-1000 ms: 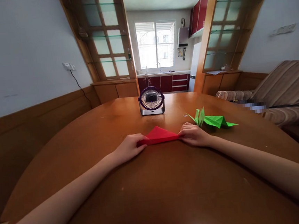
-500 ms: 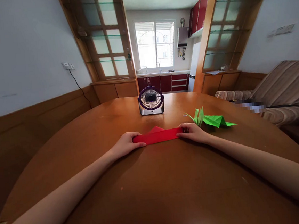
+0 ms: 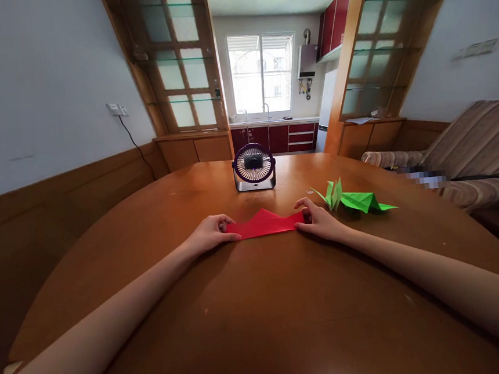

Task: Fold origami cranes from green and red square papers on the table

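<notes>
Both arms stretch forward, left hand and right hand pinching, fingers curled.

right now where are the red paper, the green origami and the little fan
red paper [image 3: 265, 224], head view, middle of the folded sheet
green origami [image 3: 358, 201], head view, its flat folded body
little fan [image 3: 253, 165], head view, centre of the round grille

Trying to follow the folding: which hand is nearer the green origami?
Right hand, just left of the green origami; left hand is across the red paper.
</notes>
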The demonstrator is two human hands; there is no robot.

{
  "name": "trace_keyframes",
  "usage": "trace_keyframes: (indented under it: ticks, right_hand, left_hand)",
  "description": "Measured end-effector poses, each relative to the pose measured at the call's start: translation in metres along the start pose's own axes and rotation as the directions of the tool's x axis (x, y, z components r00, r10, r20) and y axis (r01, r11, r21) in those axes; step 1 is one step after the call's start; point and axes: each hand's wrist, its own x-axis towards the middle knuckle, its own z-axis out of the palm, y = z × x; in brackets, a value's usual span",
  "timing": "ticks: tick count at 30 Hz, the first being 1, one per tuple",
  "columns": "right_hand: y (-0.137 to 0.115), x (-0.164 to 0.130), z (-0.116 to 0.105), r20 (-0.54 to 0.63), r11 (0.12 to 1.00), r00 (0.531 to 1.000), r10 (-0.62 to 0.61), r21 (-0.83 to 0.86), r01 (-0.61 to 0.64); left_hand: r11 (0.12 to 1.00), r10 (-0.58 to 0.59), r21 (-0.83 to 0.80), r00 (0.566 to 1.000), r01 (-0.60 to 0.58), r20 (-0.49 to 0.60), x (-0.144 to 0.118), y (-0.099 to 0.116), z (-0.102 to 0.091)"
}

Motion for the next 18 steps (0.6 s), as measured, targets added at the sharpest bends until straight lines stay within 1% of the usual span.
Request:
trace_keyframes:
  ticks: [2,4,6,8,10,11,14,16,18]
  right_hand:
    - [0.002,0.000,0.001,-0.006,1.000,1.000,-0.024,-0.012,0.024]
    - [0.003,-0.001,0.001,-0.042,0.997,0.997,-0.071,-0.033,0.070]
    - [0.001,-0.003,0.000,-0.082,0.983,0.984,-0.159,-0.107,0.150]
    - [-0.002,-0.005,-0.001,-0.080,0.943,0.959,-0.271,-0.224,0.247]
    - [-0.005,-0.006,-0.001,-0.010,0.883,0.928,-0.372,-0.311,0.351]
    - [-0.007,-0.006,-0.002,0.041,0.858,0.910,-0.413,-0.319,0.403]
    - [-0.009,-0.004,-0.002,0.197,0.806,0.844,-0.499,-0.254,0.535]
    - [-0.009,-0.002,-0.002,0.262,0.784,0.814,-0.518,-0.233,0.575]
    - [-0.010,-0.001,-0.003,0.296,0.764,0.801,-0.520,-0.259,0.591]
  left_hand:
    - [1.000,0.010,0.019,1.000,-0.010,0.015,0.002,-0.002,-0.003]
    - [0.999,0.018,0.037,1.000,-0.019,0.017,0.002,-0.003,-0.005]
    - [0.999,0.019,0.038,0.999,-0.020,0.027,0.003,-0.005,-0.009]
    - [0.999,0.025,0.031,0.998,-0.027,0.051,0.004,-0.008,-0.015]
    - [0.997,0.052,0.045,0.996,-0.055,0.076,0.005,-0.012,-0.022]
    - [0.995,0.073,0.065,0.994,-0.079,0.084,0.005,-0.013,-0.025]
    - [0.959,0.203,0.182,0.975,-0.217,0.089,0.003,-0.012,-0.030]
    - [0.889,0.331,0.297,0.937,-0.349,0.109,-0.001,-0.006,-0.026]
    - [0.785,0.427,0.417,0.888,-0.458,0.171,-0.008,0.003,-0.015]
